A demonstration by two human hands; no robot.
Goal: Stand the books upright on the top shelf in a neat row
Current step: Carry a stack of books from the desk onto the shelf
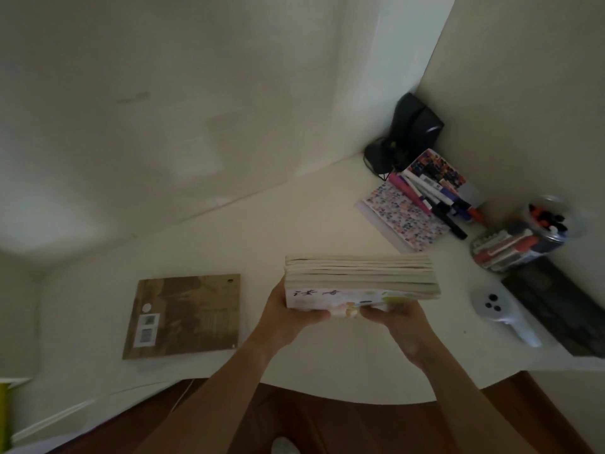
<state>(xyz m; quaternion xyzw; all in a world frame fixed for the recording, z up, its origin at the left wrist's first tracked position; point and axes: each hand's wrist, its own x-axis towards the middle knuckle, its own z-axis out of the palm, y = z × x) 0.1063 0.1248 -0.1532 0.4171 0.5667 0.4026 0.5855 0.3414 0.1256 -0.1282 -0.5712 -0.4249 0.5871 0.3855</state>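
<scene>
A stack of several thin books is held over the white shelf top, page edges facing up and away from me. The cover nearest me is pale with dark handwriting and green patches. My left hand grips the stack's near left corner, thumb across the cover. My right hand grips the near edge to the right of it. A brown flat book with white labels lies flat on the shelf to the left of the stack.
At the back right corner stand black speakers. In front of them lie a patterned notebook and several marker pens. A clear jar of pens, a white controller and a dark box sit along the right wall.
</scene>
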